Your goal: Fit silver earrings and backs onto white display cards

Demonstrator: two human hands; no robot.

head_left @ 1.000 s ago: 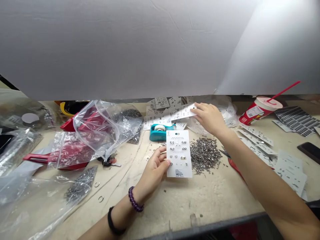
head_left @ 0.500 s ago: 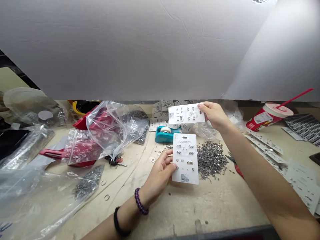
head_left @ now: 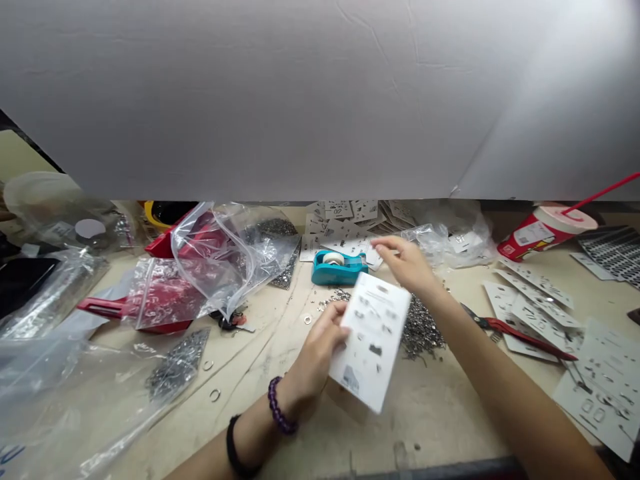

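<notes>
My left hand (head_left: 315, 350) is closed on the edge of a white earring card (head_left: 373, 340), its small metal pieces blurred by motion. The card is tilted, its top leaning right. Beyond it, my right hand (head_left: 407, 267) is empty, fingers stretched forward and apart, just right of a teal tape dispenser (head_left: 340, 269). Other white cards (head_left: 345, 233) lie behind the dispenser, close to those fingertips. A heap of small metal pieces (head_left: 423, 330) lies beneath my right wrist, partly hidden by the held card.
Red-handled scissors (head_left: 520, 333) and several cards (head_left: 600, 387) lie at right, with a red cup and straw (head_left: 540, 233) behind. To the left are clear plastic bags (head_left: 225, 260), a red scoop (head_left: 165, 300) and loose rings (head_left: 215, 395). A grey-white panel (head_left: 280, 100) overhangs the back.
My right hand has let go of its card by the cards behind the dispenser and moved slightly down. The card in my left hand has tilted to the right.
</notes>
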